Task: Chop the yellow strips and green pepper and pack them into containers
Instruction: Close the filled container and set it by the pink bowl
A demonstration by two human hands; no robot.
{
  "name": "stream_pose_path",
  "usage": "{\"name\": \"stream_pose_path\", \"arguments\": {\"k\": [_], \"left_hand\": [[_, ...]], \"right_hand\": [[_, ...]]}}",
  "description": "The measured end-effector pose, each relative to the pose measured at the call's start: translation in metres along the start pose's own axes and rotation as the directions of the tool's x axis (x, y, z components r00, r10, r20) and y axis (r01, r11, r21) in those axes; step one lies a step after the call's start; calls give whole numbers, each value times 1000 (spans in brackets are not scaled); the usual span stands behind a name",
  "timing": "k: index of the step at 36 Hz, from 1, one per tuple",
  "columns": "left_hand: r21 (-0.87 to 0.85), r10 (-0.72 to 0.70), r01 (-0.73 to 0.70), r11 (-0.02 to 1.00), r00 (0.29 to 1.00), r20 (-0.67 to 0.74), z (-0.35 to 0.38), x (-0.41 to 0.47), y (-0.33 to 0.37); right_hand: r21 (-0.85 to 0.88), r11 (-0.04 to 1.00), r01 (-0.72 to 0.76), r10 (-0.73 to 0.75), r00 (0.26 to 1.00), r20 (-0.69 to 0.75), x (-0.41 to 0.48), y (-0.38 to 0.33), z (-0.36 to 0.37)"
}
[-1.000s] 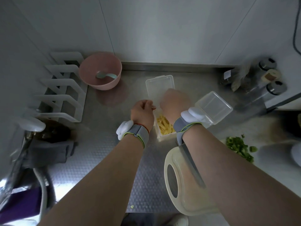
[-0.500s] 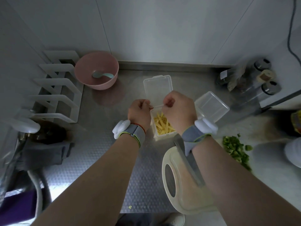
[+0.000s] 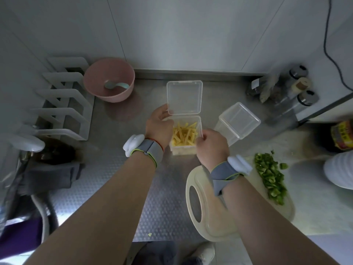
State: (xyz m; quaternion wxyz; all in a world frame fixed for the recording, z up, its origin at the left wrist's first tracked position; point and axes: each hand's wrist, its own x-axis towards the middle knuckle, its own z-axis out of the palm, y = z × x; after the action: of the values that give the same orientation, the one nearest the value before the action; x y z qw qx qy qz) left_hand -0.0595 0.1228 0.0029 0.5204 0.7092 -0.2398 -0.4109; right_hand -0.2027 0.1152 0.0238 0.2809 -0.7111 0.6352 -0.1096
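A clear container (image 3: 183, 150) of yellow strips (image 3: 184, 133) stands on the steel counter, and its hinged lid (image 3: 184, 97) lies open towards the wall. My left hand (image 3: 159, 124) is at the container's left side, fingertips gripping the lid's near left corner. My right hand (image 3: 212, 146) pinches the container's right rim. A second clear container (image 3: 238, 121) stands tilted to the right, with nothing in it. Chopped green pepper (image 3: 271, 176) is piled on the right part of the cream cutting board (image 3: 210, 222). A knife (image 3: 206, 170) lies on the board, mostly hidden by my right wrist.
A pink bowl (image 3: 108, 81) holding a spoon sits at the back left beside a white rack (image 3: 63, 104). Spice jars (image 3: 294, 87) stand at the back right. A bottle (image 3: 342, 136) and a white object (image 3: 340, 169) are at the right edge. A dark cloth (image 3: 51, 175) lies on the left.
My right hand has come off the strips and drawn back to the container's right rim. My left hand has shifted to the lid's corner. The strips are now uncovered.
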Motion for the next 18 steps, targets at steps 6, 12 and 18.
{"name": "stream_pose_path", "arguments": {"k": [6,12,18], "left_hand": [[54,-80,81,995,996,-33,-13,0,-6],[113,-40,43,993,999,-26,-14,-22,-25],[158,-92,101,982,994,-67,-13,-32,-34]], "right_hand": [[80,995,-63,57,996,64,11,-11,12],[158,986,-53,57,998,-18,6,-11,29],[256,963,-88,80,996,42,-2,-7,32]]}}
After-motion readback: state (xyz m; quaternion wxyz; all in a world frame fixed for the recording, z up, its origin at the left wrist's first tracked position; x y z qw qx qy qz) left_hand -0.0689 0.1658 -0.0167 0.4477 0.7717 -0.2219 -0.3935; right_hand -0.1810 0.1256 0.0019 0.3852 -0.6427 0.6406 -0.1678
